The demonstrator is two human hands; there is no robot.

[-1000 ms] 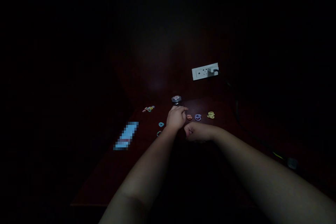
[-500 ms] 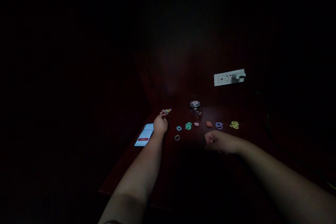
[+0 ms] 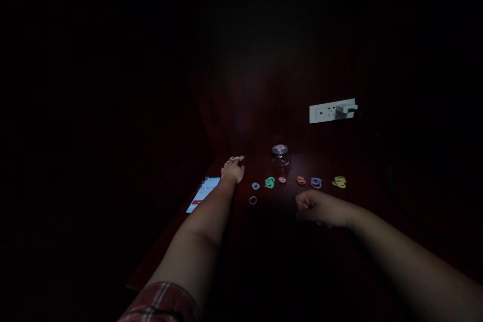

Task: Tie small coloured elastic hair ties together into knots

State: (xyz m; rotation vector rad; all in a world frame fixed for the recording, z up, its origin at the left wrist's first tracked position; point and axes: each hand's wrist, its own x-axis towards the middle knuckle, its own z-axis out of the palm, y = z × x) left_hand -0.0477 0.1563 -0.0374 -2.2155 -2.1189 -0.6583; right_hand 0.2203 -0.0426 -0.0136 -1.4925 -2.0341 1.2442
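The left hand [image 3: 233, 172] reaches palm down onto the mixed pile of bands [image 3: 241, 159] at the table's [image 3: 241, 216] far left; its fingers touch or hover right at them, and whether they grip one I cannot tell. The right hand [image 3: 319, 209] is curled closed near the front of the row, anything inside it hidden. Little heaps run left to right: blue bands [image 3: 255, 186], green bands [image 3: 269, 182], pink bands [image 3: 282, 180], orange bands [image 3: 301, 180], purple bands [image 3: 316, 182] and yellow bands [image 3: 339, 181], set apart probably so colours don't mix. A lone band [image 3: 250, 202] lies nearer than the blue. The lidded jar [image 3: 279, 156] stands upright behind the row, seemingly out of the way. The lit phone [image 3: 202, 194] lies beside the left forearm, perhaps for easy viewing
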